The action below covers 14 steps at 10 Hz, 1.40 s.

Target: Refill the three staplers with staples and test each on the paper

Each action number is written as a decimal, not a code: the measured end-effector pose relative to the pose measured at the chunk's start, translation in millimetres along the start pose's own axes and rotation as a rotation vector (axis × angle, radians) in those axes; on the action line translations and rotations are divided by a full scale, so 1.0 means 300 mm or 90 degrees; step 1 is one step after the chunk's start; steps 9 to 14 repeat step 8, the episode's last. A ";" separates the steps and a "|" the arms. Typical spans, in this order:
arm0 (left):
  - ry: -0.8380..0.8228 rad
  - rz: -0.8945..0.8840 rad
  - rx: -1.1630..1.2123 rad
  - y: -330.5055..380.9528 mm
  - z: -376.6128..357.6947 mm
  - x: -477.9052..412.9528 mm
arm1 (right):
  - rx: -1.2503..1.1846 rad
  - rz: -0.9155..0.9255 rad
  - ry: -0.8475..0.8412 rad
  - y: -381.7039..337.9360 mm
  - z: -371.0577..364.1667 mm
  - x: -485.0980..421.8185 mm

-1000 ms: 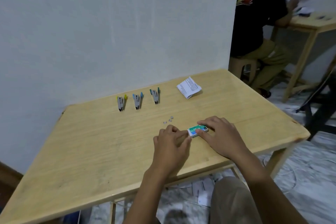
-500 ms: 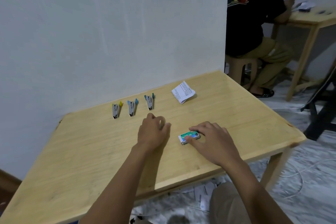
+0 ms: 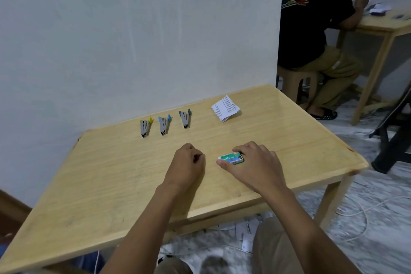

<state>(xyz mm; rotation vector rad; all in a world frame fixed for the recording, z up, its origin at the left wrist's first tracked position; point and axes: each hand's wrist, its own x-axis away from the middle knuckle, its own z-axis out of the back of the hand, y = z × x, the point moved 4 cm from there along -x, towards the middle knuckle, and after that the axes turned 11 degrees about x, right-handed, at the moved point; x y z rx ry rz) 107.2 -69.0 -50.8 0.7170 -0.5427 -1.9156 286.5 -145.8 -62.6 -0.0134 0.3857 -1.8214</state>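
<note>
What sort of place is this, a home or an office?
Likely a plain workroom or study space: bare white wall, wooden table with staplers and a staple box held by the right hand, and another person seated on a stool at a second table.
</note>
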 end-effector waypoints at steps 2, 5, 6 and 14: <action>0.006 -0.011 0.013 0.014 0.026 0.126 | 0.001 -0.035 0.041 -0.072 -0.004 0.040; -0.002 -0.007 0.035 0.010 0.048 0.225 | -0.027 0.010 0.016 -0.123 -0.011 0.128; -0.012 -0.018 0.036 0.011 0.052 0.244 | -0.024 0.033 0.011 -0.129 -0.003 0.148; -0.023 -0.012 0.050 0.016 0.053 0.258 | -0.014 0.039 0.005 -0.123 0.008 0.152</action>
